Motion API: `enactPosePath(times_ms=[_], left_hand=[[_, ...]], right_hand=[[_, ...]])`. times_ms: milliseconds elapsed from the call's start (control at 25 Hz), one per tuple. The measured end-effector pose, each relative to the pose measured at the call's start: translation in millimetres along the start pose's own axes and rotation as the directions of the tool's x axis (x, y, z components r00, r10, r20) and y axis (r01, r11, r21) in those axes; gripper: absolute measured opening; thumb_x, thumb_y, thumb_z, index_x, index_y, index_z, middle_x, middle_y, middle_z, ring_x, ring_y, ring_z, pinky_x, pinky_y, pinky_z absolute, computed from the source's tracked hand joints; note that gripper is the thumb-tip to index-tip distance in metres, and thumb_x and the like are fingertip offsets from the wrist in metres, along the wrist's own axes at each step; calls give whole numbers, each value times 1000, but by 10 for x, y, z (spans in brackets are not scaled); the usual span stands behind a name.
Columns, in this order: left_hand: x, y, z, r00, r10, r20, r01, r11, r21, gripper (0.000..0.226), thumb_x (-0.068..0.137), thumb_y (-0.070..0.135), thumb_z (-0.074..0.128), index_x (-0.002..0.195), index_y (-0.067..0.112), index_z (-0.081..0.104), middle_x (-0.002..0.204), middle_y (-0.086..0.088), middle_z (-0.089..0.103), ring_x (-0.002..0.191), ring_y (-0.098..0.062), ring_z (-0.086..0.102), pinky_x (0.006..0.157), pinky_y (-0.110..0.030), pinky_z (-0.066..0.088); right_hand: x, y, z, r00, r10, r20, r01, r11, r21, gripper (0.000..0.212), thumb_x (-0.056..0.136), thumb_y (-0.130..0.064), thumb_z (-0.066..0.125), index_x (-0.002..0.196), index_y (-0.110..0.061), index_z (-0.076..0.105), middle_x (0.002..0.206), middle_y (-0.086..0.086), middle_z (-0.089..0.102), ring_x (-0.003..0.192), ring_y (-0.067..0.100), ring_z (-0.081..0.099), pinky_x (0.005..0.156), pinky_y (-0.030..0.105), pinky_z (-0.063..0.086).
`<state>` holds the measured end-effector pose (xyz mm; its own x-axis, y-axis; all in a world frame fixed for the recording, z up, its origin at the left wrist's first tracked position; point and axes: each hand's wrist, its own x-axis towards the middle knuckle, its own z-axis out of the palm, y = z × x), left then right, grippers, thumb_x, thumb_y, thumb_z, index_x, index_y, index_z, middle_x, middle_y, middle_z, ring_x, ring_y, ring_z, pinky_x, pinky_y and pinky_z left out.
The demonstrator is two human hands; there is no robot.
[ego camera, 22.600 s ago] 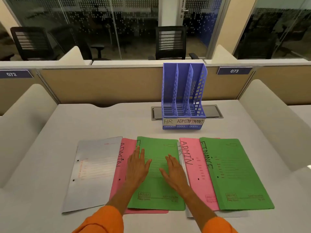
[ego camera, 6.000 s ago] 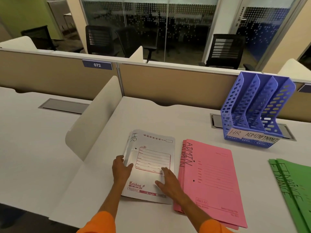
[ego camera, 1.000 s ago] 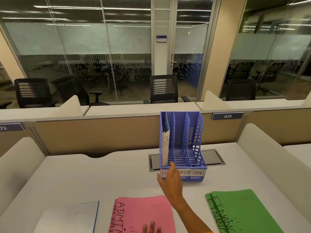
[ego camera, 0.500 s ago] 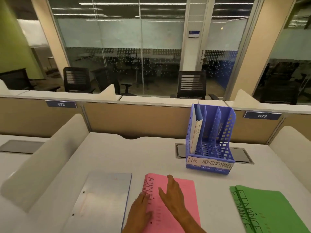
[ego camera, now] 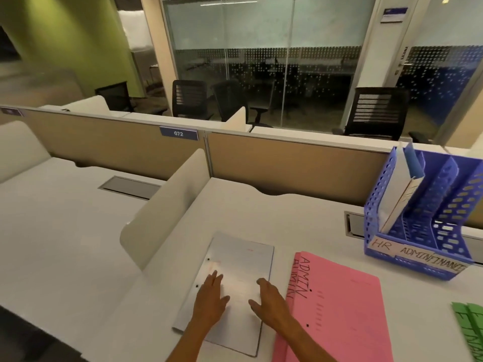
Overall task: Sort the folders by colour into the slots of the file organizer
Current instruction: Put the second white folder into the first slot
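**Second white folder up next**

One white folder [ego camera: 397, 194] now stands in the HR slot of the file organizer [ego camera: 418, 246], far right of the worktop [ego camera: 287, 218]. Both hands have shifted off the pink folders [ego camera: 339, 309]. Left hand [ego camera: 209, 300] and right hand [ego camera: 269, 301] lie flat, released, on the remaining white folder [ego camera: 235, 257] near the front edge. Green folders [ego camera: 470, 330] wait at right.

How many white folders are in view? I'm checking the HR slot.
2: one flat white paper folder on the desk under both hands, one upright white folder in the blue plastic organizer's HR slot. Others may be hidden.
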<state>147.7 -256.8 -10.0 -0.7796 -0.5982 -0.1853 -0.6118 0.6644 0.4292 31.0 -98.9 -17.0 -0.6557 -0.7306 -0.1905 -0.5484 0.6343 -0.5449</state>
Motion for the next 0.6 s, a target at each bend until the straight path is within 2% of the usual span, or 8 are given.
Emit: enactPosePath(times_ms=[120, 200, 360, 480, 600], left_hand=[[54, -298, -76, 997, -76, -19, 76, 997, -26, 66, 95, 36, 56, 150, 16, 26, 162, -3, 17, 149, -19, 19, 119, -31, 22], [92, -410, -110, 989, -148, -27, 144, 982, -119, 65, 93, 30, 60, 148, 11, 29, 159, -9, 23, 146, -24, 26, 117, -37, 28], [211, -480, -189, 940, -337, -50, 296, 880, -372, 62, 82, 17, 74, 136, 6, 45, 136, -19, 49, 118, -31, 55, 99, -46, 47], [348, -536, -288, 895, -444, 38, 401, 766, -502, 68, 74, 18, 82, 132, 6, 47, 130, -20, 56, 116, -35, 56, 102, -50, 44], [400, -611, -304, 879, -457, 140, 447, 683, -578, 66, 70, 19, 86, 124, 0, 54, 126, -22, 59, 109, -34, 61, 97, -42, 49]], right_hand=[[-19, -55, 198, 994, 36, 99, -34, 999, -23, 61, 89, -45, 56, 137, -16, 33, 138, 8, 46, 124, 22, 45, 95, 30, 43], [-36, -49, 267, 992, 41, 121, -34, 998, -55, 62, 89, -44, 55, 137, -13, 33, 142, 10, 41, 128, 23, 40, 101, 31, 41], [-21, -48, 238, 990, 59, 129, -52, 997, -51, 61, 88, -44, 57, 136, -10, 39, 147, 8, 39, 133, 21, 37, 104, 29, 37], [-36, -44, 214, 988, 62, 139, -56, 997, -45, 67, 87, -45, 59, 140, -11, 36, 151, 6, 36, 137, 20, 34, 107, 29, 34], [-79, -22, 210, 989, 65, 135, -61, 998, -34, 72, 85, -45, 60, 143, -10, 33, 154, 4, 31, 141, 20, 30, 110, 29, 33]])
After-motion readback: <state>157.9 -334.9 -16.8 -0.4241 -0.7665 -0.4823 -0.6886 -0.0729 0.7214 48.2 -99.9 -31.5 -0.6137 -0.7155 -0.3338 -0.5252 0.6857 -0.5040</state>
